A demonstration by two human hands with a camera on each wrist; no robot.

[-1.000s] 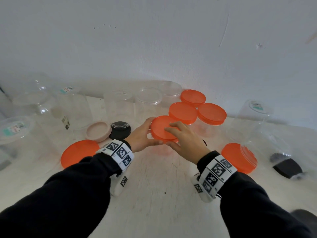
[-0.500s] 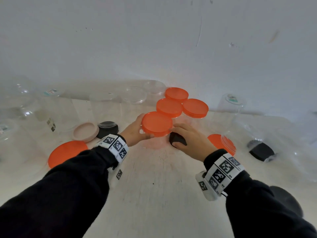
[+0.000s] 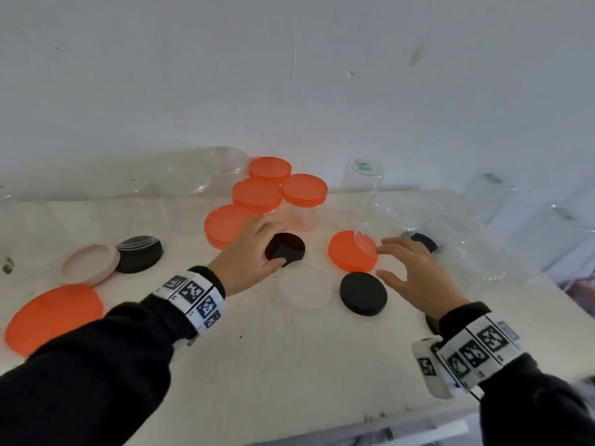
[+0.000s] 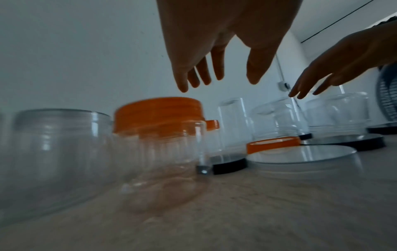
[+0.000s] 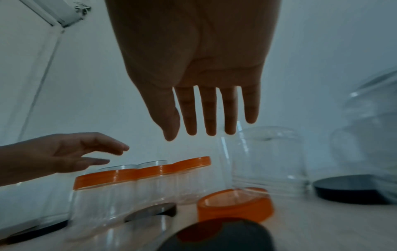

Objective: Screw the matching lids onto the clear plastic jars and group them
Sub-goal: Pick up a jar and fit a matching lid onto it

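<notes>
Jars [image 3: 257, 201] capped beyond our open left hand [image 3: 248, 259]; our open right hand [image 3: 415, 275] must next grasp the orange-lidded jar [image 3: 352, 251].

Head view looks down from above; both wrist views sit low, sharing the orange-lidded jars [image 4: 158, 117].

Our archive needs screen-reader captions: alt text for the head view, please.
Both hands, left and right, hover open over a white table among black lids, clear jars and four orange-lidded jars grouped near the wall.
</notes>
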